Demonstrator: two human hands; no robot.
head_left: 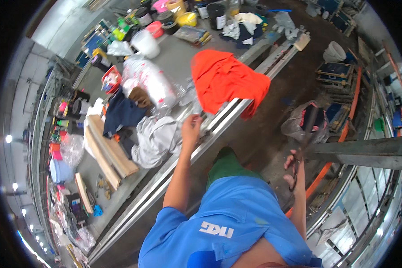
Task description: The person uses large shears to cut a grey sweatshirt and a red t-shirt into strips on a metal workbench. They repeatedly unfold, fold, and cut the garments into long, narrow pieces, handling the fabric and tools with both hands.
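My left hand (190, 127) is at the table's near metal rail (226, 111), beside clear plastic (184, 94) and a light grey cloth (155, 139). Its fingers are curled; whatever they grip is hard to make out. A bright red cloth (223, 78) lies just beyond it, draped over the rail. My right hand (294, 172) is out past the table's edge, closed on the handles of dark scissors (300, 152), blurred, with the blades pointing up.
Navy cloth (120, 111), wooden boards (107, 152), a white plastic bag (145, 80) and several buckets (145, 43) crowd the table (174, 58). A steel beam (357, 153), a bag of dark cloth (295, 129) and stacked screen frames (332, 73) stand at the right.
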